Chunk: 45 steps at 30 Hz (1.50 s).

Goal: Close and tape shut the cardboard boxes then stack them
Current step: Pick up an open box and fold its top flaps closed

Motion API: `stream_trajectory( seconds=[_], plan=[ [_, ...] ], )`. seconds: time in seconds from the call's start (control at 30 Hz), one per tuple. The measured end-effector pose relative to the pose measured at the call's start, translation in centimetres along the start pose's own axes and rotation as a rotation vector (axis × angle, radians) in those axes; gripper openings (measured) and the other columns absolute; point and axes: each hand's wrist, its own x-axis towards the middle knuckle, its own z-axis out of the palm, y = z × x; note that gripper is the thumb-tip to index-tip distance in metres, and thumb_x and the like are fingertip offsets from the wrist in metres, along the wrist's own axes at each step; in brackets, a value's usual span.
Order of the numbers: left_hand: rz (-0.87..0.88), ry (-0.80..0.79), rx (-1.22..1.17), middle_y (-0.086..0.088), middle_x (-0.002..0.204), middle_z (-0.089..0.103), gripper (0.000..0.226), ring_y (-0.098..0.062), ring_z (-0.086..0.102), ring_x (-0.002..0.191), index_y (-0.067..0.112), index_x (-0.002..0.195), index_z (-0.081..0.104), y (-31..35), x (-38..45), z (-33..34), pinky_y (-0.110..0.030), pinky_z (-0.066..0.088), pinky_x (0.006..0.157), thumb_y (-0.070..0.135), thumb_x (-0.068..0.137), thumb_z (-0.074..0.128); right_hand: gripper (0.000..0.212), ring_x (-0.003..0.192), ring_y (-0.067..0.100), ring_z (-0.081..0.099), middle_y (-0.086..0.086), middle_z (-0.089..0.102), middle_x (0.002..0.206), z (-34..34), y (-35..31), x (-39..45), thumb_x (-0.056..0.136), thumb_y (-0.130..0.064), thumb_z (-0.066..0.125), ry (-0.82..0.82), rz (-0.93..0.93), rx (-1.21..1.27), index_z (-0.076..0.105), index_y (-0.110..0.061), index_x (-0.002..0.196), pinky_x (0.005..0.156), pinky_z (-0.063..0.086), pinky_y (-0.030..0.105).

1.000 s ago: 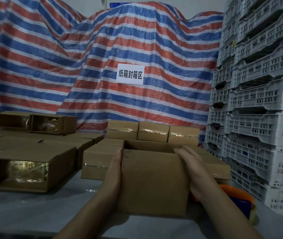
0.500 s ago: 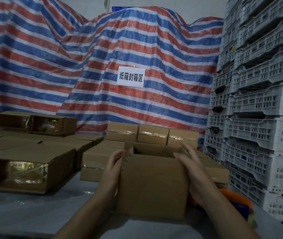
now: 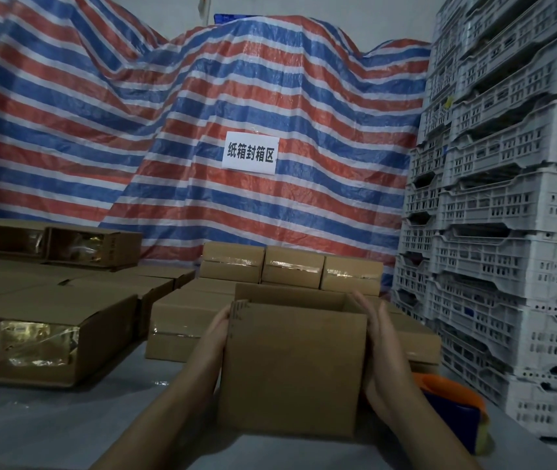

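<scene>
An open-topped cardboard box (image 3: 290, 364) stands on the grey table (image 3: 67, 422) right in front of me. My left hand (image 3: 218, 330) presses flat against its left side, and my right hand (image 3: 384, 354) presses against its right side, fingers reaching to the top rim. The far flap stands upright. An orange and blue tape dispenser (image 3: 453, 412) lies to the right of the box, partly hidden by my right forearm. Behind the held box, three taped boxes (image 3: 290, 269) sit in a row on top of other shut boxes (image 3: 175, 327).
Open boxes lying on their sides with shiny film inside (image 3: 43, 337) fill the left of the table. Stacked white plastic crates (image 3: 507, 232) wall off the right. A striped tarp with a white sign (image 3: 249, 154) hangs behind.
The box has tipped so its open top faces up, and its far flap has risen. My right hand slid from the top edge to the right side; both hands clasp the sides.
</scene>
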Motion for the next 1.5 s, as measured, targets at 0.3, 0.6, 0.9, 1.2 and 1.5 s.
stream_trajectory(
  seconds=[0.3,0.6,0.9,1.2,1.5],
  plan=[
    [0.03,0.038,-0.103,-0.005,0.091,0.074,0.019,-0.019,0.07,0.083,0.034,0.11,0.061,0.9,-0.3,0.5,-0.031,0.052,0.065,0.033,0.098,0.046,0.027,0.113,0.028,0.068,0.006,0.072,0.121,0.2,0.5,-0.5,0.103,-0.036,0.049,0.035,-0.018,-0.068,0.067,-0.05,0.118,0.102,0.049,0.054],
    [0.045,0.048,-0.155,0.002,0.076,0.075,0.02,-0.018,0.068,0.079,0.032,0.096,0.065,1.6,-0.7,1.0,-0.032,0.049,0.068,0.039,0.095,0.047,0.026,0.093,0.026,0.074,0.006,0.077,0.102,0.1,1.2,-0.3,0.1,-0.035,0.054,0.074,0.018,-0.223,0.07,-0.041,0.119,0.083,0.055,0.043],
    [0.076,-0.001,-0.016,-0.004,0.092,0.075,0.025,-0.016,0.072,0.082,0.021,0.11,0.066,2.0,-1.7,0.7,-0.027,0.057,0.064,0.031,0.097,0.047,0.067,0.093,0.031,0.068,0.01,0.078,0.082,-0.2,0.6,0.1,0.099,-0.064,0.032,0.154,0.184,-0.31,0.07,-0.009,0.1,0.076,0.047,0.038],
    [0.021,0.024,-0.005,-0.004,0.101,0.072,0.06,-0.016,0.068,0.093,0.02,0.099,0.065,2.5,-2.4,0.6,-0.028,0.049,0.076,0.063,0.086,0.025,0.094,0.098,0.033,0.069,0.011,0.078,0.084,-0.8,2.1,0.3,0.044,-0.087,0.041,0.169,0.206,-0.253,0.069,-0.017,0.1,0.088,0.051,0.046],
    [0.035,0.034,0.06,-0.002,0.115,0.066,0.033,-0.024,0.062,0.108,0.037,0.107,0.068,2.0,-2.3,0.2,-0.046,0.047,0.099,0.056,0.085,0.053,0.101,0.117,0.033,0.062,0.015,0.071,0.117,-1.0,1.9,0.2,0.04,-0.09,0.046,0.084,0.173,-0.242,0.068,-0.027,0.116,0.112,0.038,0.054]
  ],
)
